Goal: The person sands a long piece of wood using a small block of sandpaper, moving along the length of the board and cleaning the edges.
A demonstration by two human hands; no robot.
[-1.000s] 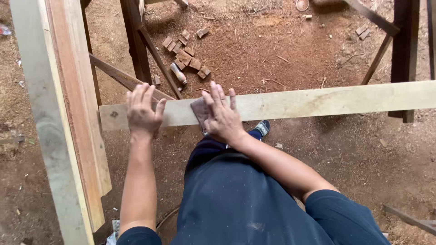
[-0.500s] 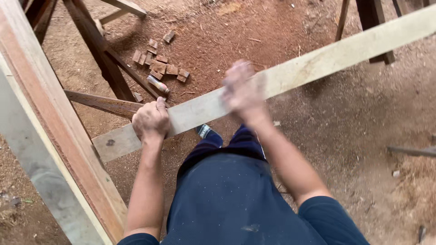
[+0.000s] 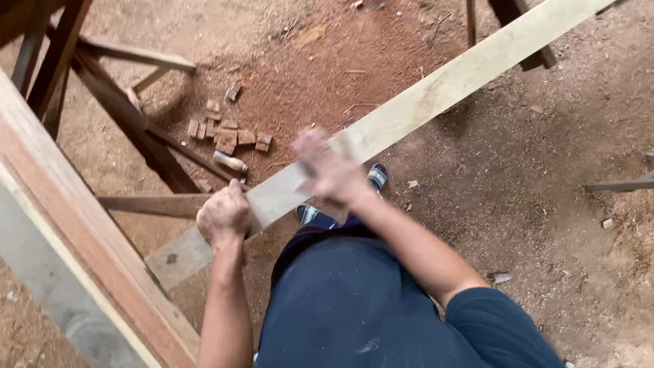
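Left hand: the left hand (image 3: 223, 217) is clenched on the near edge of the long pale wooden plank (image 3: 422, 102); the fingers curl over the wood and the knuckles face up.
Right hand: the right hand (image 3: 327, 167) lies flat on the top face of the plank, at about 2 o'clock from the left hand. It is blurred, so I cannot tell if it grasps something under the palm or only presses.
Plank: it runs as a diagonal from about 7 o'clock, low at the left, to about 1 o'clock at the top right edge. Its lower end has a small dark knot and lies close to the reddish wooden beam (image 3: 82, 252).
Beam: it is wide, with a grey strip along its side, and crosses the lower left corner.
Frame: the dark brown wooden trestle (image 3: 136, 129) stands at about 10 o'clock from the left hand; one rail of it passes under the plank.
Blocks: a heap of small brown wooden blocks (image 3: 228, 133) lies on the reddish sawdust ground (image 3: 545, 204), at 12 o'clock from the left hand; a small cylinder lies just beside it.
Feet: two dark shoes with pale stripes (image 3: 377, 176) show under the plank.
Clothes: dark blue garment (image 3: 354, 307), dusty.
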